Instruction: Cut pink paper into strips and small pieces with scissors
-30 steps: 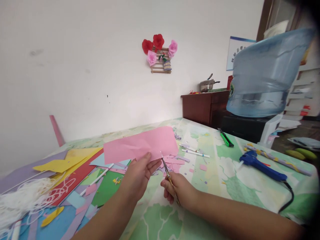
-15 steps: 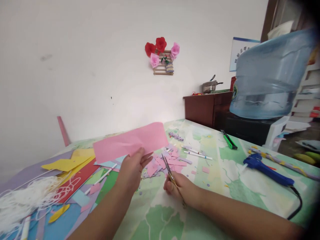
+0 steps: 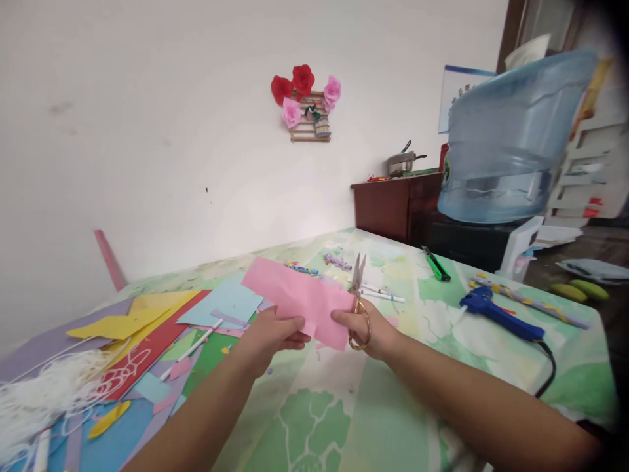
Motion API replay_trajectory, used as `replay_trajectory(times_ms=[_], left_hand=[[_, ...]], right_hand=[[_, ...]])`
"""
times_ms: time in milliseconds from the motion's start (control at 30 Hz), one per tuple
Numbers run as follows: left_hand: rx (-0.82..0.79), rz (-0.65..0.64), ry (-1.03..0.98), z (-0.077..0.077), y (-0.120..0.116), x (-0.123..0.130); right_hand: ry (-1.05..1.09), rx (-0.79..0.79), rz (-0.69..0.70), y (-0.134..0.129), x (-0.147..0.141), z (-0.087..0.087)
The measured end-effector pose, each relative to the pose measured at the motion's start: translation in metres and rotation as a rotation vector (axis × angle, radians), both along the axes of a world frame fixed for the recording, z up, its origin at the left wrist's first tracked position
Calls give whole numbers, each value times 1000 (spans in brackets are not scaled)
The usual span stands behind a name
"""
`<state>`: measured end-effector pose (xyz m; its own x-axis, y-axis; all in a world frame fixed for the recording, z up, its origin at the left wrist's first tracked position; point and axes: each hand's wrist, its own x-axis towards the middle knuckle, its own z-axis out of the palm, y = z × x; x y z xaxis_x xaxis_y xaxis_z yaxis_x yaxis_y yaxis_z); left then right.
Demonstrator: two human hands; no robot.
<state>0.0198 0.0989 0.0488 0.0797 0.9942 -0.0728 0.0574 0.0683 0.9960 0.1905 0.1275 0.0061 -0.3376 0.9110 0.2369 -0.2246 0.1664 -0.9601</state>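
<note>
A pink sheet of paper [image 3: 287, 285], bent near its middle, is held above the table between both hands. My left hand [image 3: 268, 334] pinches its lower edge with the thumb on top. At the right end, the thumb of my right hand [image 3: 378, 328] presses on the same sheet. That hand also keeps hold of gold-handled scissors [image 3: 358, 278], whose blades point up and away, slightly parted. Behind the sheet, most of the paper scraps are hidden. White pens [image 3: 383, 296] lie just beyond the scissors.
Left of my hands lie yellow paper [image 3: 132, 314], a light blue sheet [image 3: 216, 305] and a tangle of white string [image 3: 54, 387]. To the right are a blue glue gun [image 3: 506, 319], a green box cutter [image 3: 436, 265] and a wrapped stick [image 3: 540, 307]. A water jug [image 3: 511, 144] stands beyond.
The pink sheet has come down and to the right, and is now bent. My right hand has risen to grip its right end, scissors still in hand. The view has shifted slightly.
</note>
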Motion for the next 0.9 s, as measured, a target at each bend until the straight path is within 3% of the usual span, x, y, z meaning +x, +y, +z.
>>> replay_trajectory(times_ms=[167, 400, 533, 633, 700, 800, 900], left_hand=[[8, -55, -261, -1, 2, -1], [24, -45, -286, -9, 1, 6], [104, 91, -323, -13, 6, 6], [195, 204, -276, -15, 10, 3], [249, 254, -195, -16, 12, 1], [316, 285, 42, -17, 9, -2], [489, 353, 285, -11, 0, -3]], right_hand=[[96, -18, -1, -2, 2, 8], [170, -15, -1, 1, 0, 1], [-7, 5, -224, 12, 5, -4], [-196, 132, -450, 14, 13, 1], [-292, 237, -479, 10, 16, 6], [-363, 330, -320, -1, 14, 8], [-212, 265, 39, -11, 3, 4]])
